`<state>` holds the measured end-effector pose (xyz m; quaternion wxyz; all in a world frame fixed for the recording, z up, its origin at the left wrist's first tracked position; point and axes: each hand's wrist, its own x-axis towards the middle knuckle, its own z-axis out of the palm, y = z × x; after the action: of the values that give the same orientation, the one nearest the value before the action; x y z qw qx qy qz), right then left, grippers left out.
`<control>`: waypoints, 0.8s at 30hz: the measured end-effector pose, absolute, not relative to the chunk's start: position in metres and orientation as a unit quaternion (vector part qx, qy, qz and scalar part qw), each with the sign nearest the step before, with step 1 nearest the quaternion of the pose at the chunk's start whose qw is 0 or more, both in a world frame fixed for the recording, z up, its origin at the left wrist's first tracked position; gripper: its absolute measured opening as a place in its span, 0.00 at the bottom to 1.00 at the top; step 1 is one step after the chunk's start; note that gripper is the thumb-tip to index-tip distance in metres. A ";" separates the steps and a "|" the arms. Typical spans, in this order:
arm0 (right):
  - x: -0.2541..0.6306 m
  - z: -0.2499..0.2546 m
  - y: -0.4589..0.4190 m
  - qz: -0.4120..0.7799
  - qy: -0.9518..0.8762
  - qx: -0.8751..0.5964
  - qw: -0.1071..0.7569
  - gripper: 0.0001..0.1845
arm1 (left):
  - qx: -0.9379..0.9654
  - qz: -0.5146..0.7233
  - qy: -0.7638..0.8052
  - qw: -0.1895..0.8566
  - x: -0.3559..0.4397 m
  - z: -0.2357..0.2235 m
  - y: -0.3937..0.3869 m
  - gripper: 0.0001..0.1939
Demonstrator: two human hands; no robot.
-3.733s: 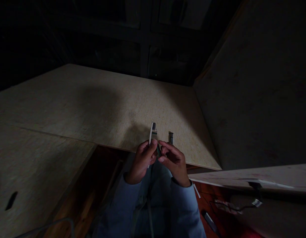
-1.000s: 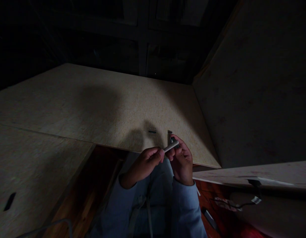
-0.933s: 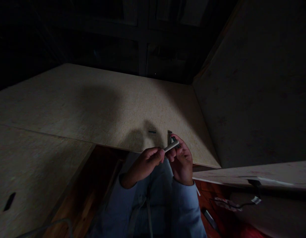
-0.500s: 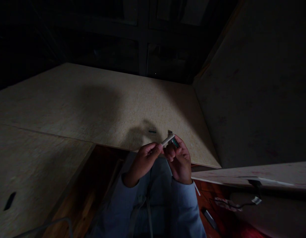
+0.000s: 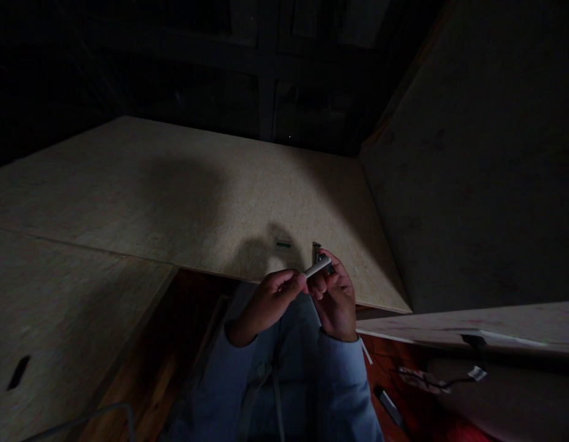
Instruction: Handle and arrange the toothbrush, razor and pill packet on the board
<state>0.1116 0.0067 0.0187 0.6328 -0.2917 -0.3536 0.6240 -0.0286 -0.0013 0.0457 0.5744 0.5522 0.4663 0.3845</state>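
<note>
Off-white, slim bar (image 5: 317, 267) raised in view at the near edge of the surface (image 5: 261, 184), slanting up to the right. Left hand (image 5: 275, 299) pinches its lower end between thumb and fingers. Right hand (image 5: 336, 302), fingers curled, grips a small dark piece (image 5: 330, 269) just behind the bar's upper end; bar and piece overlap in view, actual contact cannot be told.

Step in hand, as judged: close two-handed work, the bar and dark piece being lined up with each other. Fitting or parting, cannot tell. Next move seems to call for a steady left pinch and a fine turn of the right fingertips; dim light and a small grip make slipping likely.

Outward: dark-green strip (image 5: 283, 245) lying on the surface beyond the hands; dark T-shaped part (image 5: 316, 248) near the right fingertips, partly hidden. Lower right, well apart: dark oblong device (image 5: 390, 405) on the reddish floor (image 5: 380, 356).
</note>
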 end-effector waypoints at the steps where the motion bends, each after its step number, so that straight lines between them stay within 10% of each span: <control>1: 0.111 0.018 0.007 0.620 -0.359 -0.295 0.632 0.27 | 0.543 0.394 0.473 0.571 -0.028 0.045 -0.001 0.28; 24: 0.136 0.009 0.010 0.544 -0.416 -0.400 0.609 0.20 | 0.549 0.346 0.453 0.611 -0.043 0.047 -0.004 0.27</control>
<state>0.1356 0.0097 0.0092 0.6092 -0.3997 -0.4155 0.5445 -0.0432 -0.0042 0.0466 0.6112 0.5492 0.4529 0.3459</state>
